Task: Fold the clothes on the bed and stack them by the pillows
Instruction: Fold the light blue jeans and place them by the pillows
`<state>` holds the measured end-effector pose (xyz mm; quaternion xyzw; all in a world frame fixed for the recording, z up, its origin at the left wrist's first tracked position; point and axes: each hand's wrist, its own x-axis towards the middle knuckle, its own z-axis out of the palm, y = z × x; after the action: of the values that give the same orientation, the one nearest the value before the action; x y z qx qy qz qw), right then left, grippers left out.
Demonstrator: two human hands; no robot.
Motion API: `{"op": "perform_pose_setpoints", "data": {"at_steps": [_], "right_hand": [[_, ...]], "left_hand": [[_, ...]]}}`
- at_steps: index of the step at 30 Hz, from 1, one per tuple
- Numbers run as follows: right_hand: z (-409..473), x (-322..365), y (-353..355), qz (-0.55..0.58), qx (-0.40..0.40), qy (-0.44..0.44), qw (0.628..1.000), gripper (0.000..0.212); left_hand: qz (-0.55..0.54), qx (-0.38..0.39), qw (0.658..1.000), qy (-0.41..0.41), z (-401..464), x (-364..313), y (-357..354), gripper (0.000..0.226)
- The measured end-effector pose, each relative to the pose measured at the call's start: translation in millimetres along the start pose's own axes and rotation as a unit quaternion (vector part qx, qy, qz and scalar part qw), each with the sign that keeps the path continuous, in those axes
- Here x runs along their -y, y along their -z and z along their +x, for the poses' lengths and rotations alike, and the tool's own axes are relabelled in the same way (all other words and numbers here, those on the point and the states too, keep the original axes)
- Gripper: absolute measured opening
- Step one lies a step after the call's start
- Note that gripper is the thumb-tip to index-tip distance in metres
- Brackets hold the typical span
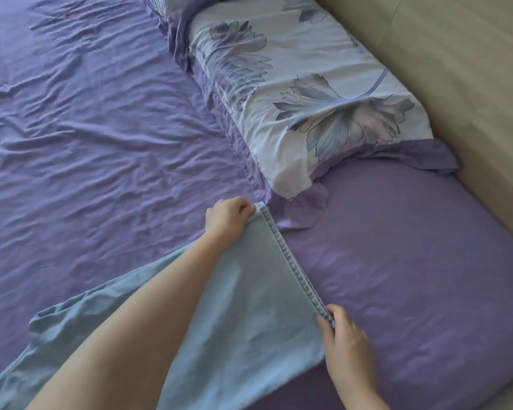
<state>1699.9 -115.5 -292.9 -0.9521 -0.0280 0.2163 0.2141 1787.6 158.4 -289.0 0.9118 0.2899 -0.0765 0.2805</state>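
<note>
A light blue garment [249,291] with a ribbed elastic waistband lies stretched over the purple bed sheet [101,143]. My left hand [227,216] pinches the far end of the waistband, close to the pillow's corner. My right hand [342,332] pinches the near end of the same band. The band runs taut between both hands. The rest of the garment trails to the lower left, partly hidden under my left forearm. A floral white-and-blue pillow [302,93] lies just beyond the left hand, along the headboard.
A beige padded headboard [456,69] runs along the right side. A second pillow's corner [157,1] shows at the top edge. The wrinkled purple sheet spreads wide to the left, and a smoother stretch lies to the right of the garment.
</note>
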Motion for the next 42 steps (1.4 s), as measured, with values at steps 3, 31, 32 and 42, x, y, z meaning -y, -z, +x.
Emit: {"op": "perform_pose_setpoints", "data": {"at_steps": [3,31,32,42], "right_hand": [[11.4,0.9,-2.7,-0.024,0.030,0.010,0.999,0.024],[19.8,200.7,-152.6,-0.303,0.152,0.418,0.843,0.071],[29.5,201.7,-158.5,-0.317,0.149,0.403,0.845,0.072],[-34.5,234.7,-180.7,-0.322,0.115,0.487,0.804,0.068]], "left_hand": [[0.038,-0.015,0.999,0.019,4.8,0.7,-12.7,0.022],[0.123,-0.051,0.952,0.276,-214.5,286.7,20.3,0.070],[0.133,-0.038,0.954,0.267,-208.0,295.8,21.3,0.069],[0.186,-0.169,0.959,0.132,-190.1,306.4,50.9,0.061]]}}
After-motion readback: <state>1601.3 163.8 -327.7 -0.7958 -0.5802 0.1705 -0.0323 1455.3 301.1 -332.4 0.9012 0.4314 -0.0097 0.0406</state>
